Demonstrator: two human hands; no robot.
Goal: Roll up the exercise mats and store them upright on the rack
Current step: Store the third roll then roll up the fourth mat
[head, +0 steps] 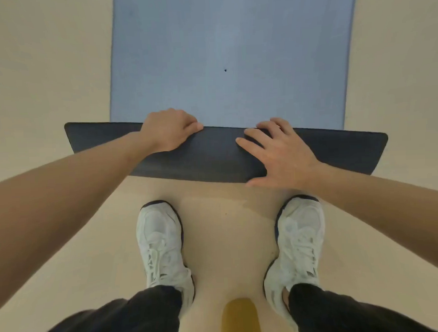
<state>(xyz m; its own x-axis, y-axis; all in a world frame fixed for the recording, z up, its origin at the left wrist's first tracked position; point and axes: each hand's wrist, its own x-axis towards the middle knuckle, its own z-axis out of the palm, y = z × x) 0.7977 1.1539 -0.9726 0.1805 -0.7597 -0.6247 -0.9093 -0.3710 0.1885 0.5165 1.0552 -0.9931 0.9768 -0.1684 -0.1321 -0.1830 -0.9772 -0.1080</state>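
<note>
Head view looks straight down on a blue foam exercise mat point(228, 52) lying flat on a smooth beige floor point(45, 73). Its near end is turned back over itself as a dark grey turned-over flap point(212, 153) showing the underside, just ahead of a pair of white lace-up trainers point(161, 243). The left hand point(170, 129) has its fingers curled over the flap's far edge, gripping it. The right hand point(280, 150) lies flat with fingers spread, pressing the flap down, thumb at the near fold. The roll looks barely begun: one loose fold and no tight core yet. The chief risk, as I judge it, is a crooked start. The hands sit unevenly, and both are well inboard of the flap's ends, so one side could wind faster than the other. The roll would then come out coned, with a telescoped end unlikely to stand steady on the rack, which is not in view. A slack first turn could also spring open if the foam is resilient. The mat's long axis runs away from the person, almost straight toward the top of the frame. The fold line lies across it, left to right, its right end a little nearer the feet.
</note>
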